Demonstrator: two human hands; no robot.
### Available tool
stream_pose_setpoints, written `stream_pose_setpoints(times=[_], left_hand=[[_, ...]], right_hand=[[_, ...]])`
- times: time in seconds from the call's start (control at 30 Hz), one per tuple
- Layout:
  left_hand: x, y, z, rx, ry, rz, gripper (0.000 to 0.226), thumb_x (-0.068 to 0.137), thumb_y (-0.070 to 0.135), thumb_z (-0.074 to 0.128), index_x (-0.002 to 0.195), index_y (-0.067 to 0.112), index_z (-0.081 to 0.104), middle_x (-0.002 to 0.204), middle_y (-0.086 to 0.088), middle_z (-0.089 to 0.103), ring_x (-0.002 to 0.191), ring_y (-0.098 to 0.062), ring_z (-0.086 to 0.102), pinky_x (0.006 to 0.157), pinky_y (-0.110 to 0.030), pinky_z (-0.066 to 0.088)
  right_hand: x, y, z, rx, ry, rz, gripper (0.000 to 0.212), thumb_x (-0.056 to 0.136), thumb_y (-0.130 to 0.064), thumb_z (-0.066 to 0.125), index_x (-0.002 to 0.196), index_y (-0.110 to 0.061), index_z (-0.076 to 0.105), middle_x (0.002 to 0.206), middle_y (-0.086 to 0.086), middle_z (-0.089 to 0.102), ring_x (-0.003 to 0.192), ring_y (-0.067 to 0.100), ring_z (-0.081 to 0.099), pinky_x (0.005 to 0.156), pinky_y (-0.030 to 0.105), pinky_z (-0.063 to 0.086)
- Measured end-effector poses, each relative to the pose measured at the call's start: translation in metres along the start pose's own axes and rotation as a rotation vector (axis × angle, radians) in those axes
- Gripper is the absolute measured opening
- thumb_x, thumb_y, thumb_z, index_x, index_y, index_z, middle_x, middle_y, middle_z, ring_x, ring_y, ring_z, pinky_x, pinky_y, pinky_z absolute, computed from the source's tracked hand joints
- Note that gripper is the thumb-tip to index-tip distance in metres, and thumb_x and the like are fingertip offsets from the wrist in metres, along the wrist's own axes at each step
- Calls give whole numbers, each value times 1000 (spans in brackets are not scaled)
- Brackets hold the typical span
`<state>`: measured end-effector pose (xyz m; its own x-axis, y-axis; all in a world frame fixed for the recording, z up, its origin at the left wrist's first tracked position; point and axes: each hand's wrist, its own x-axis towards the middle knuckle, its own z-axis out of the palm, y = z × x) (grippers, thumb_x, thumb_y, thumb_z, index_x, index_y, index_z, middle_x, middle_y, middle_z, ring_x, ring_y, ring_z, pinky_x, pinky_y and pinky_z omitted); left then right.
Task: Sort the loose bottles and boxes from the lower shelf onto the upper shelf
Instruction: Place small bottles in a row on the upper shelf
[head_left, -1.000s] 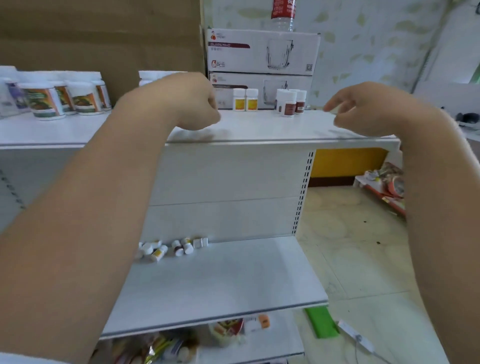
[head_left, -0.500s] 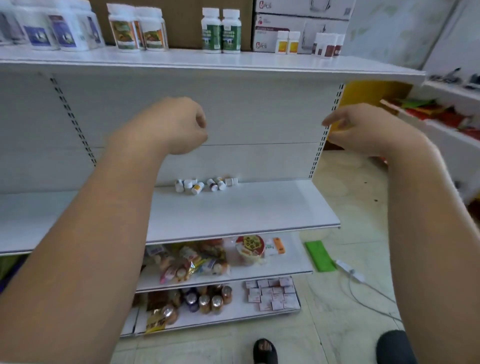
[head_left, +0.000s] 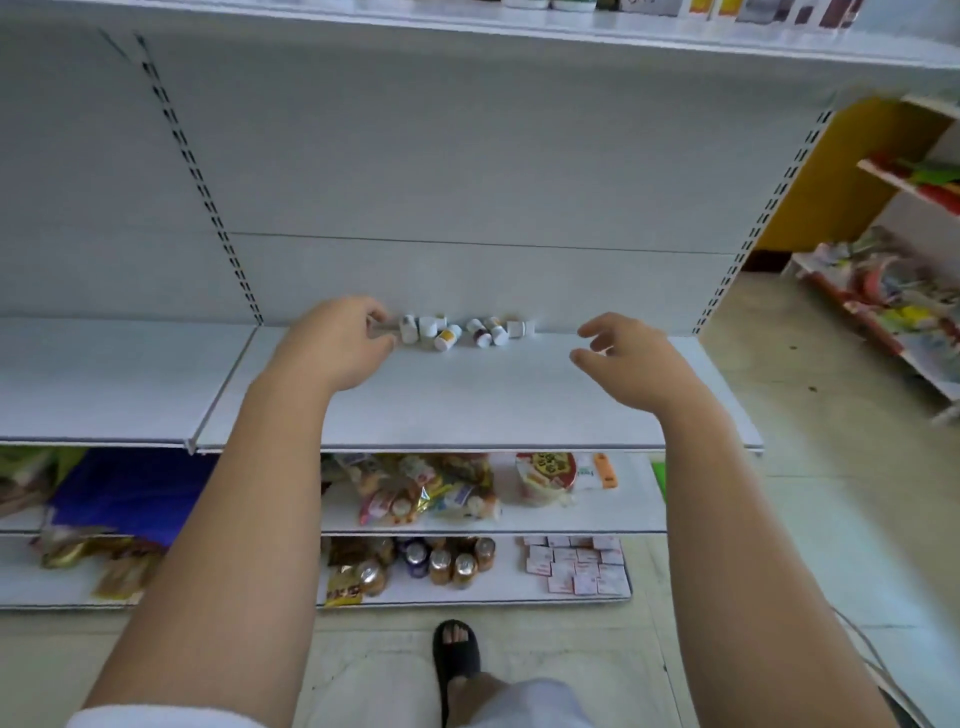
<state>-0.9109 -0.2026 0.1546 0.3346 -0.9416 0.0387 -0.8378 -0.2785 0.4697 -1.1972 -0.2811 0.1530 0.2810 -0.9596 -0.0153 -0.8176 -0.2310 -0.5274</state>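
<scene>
Bottles (head_left: 448, 336), a small huddle of them, lie at the back edge of the lower shelf (head_left: 493, 405), against the rear panel and about midway along it. They are tiny and white-capped, and most are tipped on their sides. One shows a yellow label, another a dark red one. On my feed the print is too small to read, and I cannot tell whether the white shapes at the huddle's right end are bottles or boxes.

The left hand (head_left: 337, 343) is at the huddle's left end, finger and thumb curled about a blurred grey shape. I cannot tell whether it grasps it. The right hand (head_left: 623, 358) hangs released, fingers spread, over the shelf just right of the huddle.

The upper shelf (head_left: 519, 30) runs along the top of my view, its goods cut off to their bases.
</scene>
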Motion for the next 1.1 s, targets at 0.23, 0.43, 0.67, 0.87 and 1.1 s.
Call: stream_pose_setpoints(times=[0.23,0.43,0.67,0.87,1.1], left_hand=[[82,-45,76,-27,22,-37,30,90,24,65,119,14,65,122,-9,65,113,-29,59,96,-38,48],[152,-78,137,-62,-25,-108,36,90,19,63,125,12,62,130,-14,61,121,-31,56,97,-34,44],[256,-131,223,-109,-111,-208,63,76,55,44,137,38,46,133,-16,56,119,-41,57,97,-45,48],[242,-101,219,-138,66,-223,29,95,34,53,123,34,61,130,-10,61,118,-39,55,94,-38,48],[214,-99,204,-436,142,-347,35,83,35,72,113,21,60,103,-6,68,96,-27,63,73,-27,41]], right_hand=[[103,6,103,158,-19,-57,28,91,-27,61,119,-20,62,111,1,66,101,23,63,86,32,50],[186,23,166,108,-61,-63,27,93,-19,56,119,-15,64,114,5,68,108,26,62,85,26,41],[258,-8,227,20,-64,-118,38,94,-23,49,130,-20,56,123,15,65,117,36,56,90,34,42],[267,-20,273,-198,-108,-131,38,99,-24,35,135,-18,43,129,21,55,121,39,49,87,41,39],[238,-12,248,175,-101,-35,54,85,-15,56,135,-14,38,128,15,52,119,35,49,80,33,41]])
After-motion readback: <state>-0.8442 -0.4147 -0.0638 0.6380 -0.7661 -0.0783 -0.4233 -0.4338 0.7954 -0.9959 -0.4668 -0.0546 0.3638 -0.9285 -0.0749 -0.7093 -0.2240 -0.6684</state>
